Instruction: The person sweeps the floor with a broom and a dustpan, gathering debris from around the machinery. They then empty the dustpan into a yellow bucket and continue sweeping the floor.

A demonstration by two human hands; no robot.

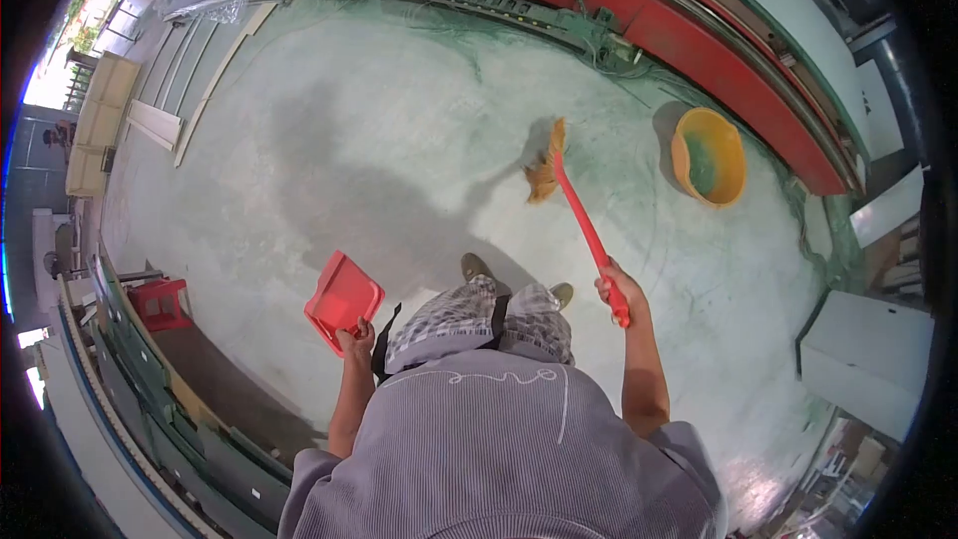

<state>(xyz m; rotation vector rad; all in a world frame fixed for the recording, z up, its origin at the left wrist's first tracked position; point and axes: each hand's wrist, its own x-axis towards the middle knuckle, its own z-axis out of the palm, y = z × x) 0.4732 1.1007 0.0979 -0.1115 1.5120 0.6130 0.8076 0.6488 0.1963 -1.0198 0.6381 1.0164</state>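
The yellow bucket stands on the floor, forward and to the right of the person, near the long red machine frame. Its mouth faces the camera, and the inside shows a green patch over the lower part; from this height it looks like powder or dust, though the wide, curved view leaves that uncertain.

The other vessel is the red dustpan, held off to the person's left, with its broad red tray in view. The left hand grasps it at the end nearest the body, fingers wrapped around that part. The right hand is closed around the red handle of the broom, near its upper end. The handle slants forward and inward to tan bristles, which lie at the floor ahead of the shoes, between the dustpan and the bucket but well apart from both.

Green smears colour the floor around the bucket and along the machine. A red stool stands farther left, beside stacked dark panels.
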